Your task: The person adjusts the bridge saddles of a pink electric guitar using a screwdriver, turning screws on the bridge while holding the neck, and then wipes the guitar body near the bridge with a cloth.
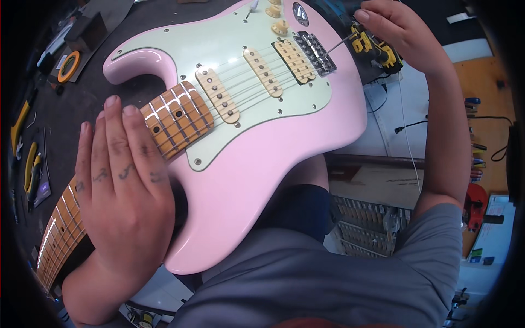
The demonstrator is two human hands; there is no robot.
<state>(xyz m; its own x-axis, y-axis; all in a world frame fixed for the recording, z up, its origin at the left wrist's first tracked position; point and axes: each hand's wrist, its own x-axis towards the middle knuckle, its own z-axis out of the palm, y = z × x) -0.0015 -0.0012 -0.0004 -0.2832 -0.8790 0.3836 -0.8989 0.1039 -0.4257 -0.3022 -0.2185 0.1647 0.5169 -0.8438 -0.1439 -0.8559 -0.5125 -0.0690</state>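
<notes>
A pink electric guitar [298,131] with a pale green pickguard [180,49] lies across the bench edge and over my lap, its neck toward the lower left. My left hand [126,164] rests palm down over the strings and the maple fretboard [180,112], fingers stretched out and nearly together. Up at the right, my right hand [394,27] is closed around the end of a thin metal rod [340,45], whose other end meets the metal bridge [316,53]. What the fist hides of the rod cannot be made out.
Behind the right hand lies a yellow and black power tool [374,49]. A thin pale string [409,136] hangs beside my right forearm. At left are yellow-handled pliers [33,169] and a roll of tape [68,66]. A small screwdriver-like piece [252,7] sits on the pickguard.
</notes>
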